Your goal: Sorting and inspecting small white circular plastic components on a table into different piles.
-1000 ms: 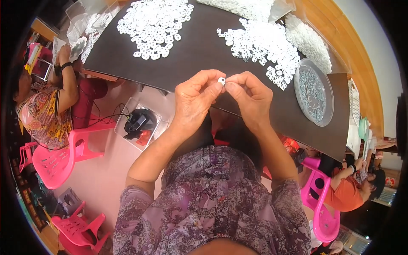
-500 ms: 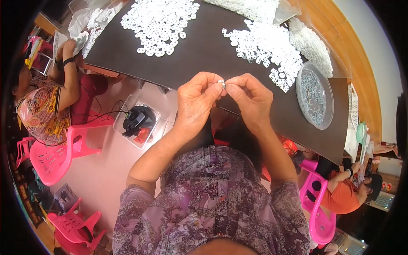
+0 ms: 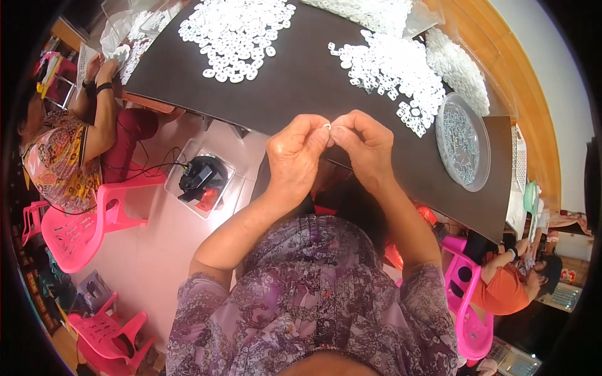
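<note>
Closer together than a second ago, left hand (image 3: pixel 293 156) and right hand (image 3: pixel 367 147) pinch a small white plastic piece (image 3: pixel 327 126) by the dark brown bench (image 3: pixel 295 88); white plastic ovals (image 3: pixel 235 37) lie beyond, a round clear tub (image 3: pixel 485 164) of grey screws (image 3: pixel 461 147) rightward.

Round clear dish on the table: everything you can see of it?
The round dish is see-through, plastic-looking, with a low raised rim. Many small, slim, grey-blue, metallic-looking pieces lie loose inside. It rests on the dark table, right of the loose white pieces. The left hand and right hand are both clear of it.
</note>
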### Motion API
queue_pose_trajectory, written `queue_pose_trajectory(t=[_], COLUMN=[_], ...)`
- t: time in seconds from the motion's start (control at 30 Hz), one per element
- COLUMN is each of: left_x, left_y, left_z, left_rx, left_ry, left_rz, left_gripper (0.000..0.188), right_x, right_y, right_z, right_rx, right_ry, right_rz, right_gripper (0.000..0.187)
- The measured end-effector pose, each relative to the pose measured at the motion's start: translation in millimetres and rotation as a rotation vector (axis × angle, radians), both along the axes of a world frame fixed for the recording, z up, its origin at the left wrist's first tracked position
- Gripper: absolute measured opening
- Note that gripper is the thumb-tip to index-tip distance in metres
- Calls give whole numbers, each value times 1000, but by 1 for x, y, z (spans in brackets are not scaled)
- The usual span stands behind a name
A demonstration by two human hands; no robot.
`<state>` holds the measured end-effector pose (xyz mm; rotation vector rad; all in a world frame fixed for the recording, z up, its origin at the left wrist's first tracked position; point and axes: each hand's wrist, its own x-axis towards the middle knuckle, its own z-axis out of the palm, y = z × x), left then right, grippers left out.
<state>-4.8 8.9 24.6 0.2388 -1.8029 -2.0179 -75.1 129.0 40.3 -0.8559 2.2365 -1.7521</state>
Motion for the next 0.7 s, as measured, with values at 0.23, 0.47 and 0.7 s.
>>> queue_pose_trajectory(t=[0.23,0.47,0.7], left_x=[1,0,-5], left_y=[-3,-3,3], left_z=[4,5,-5], left_rx=[197,175,196], left_ry=[1,-14,60], left_rz=[9,27,69], left_gripper=[6,7,9], right_x=[0,-1,-1], right_y=[-4,-7,-14], right_z=[10,13,5], right_rx=[41,51,53], right_ry=[-64,-119,-100], right_rz=[32,6,-56], right_gripper=[8,8,8])
